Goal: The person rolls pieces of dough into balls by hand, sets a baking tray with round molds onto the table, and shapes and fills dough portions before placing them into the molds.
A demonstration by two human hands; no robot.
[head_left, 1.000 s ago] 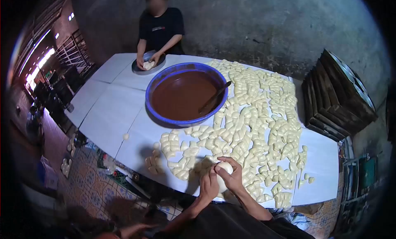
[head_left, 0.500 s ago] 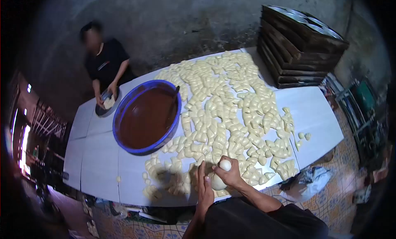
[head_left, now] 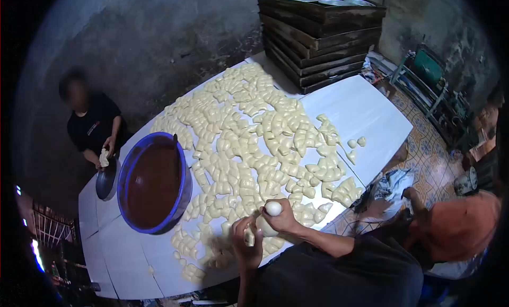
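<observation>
Fingers of the right hand clench dough; the left hand curls, grip unclear; bag lettering is illegible.

Dim light leaves the wall behind the tub murky, while a small glare burns far to the tub's lower left. Dough pieces right of the tub shine softly; shadow dulls those below it. The person's head is blurred, and fisheye distortion bends edges into black corners.
</observation>
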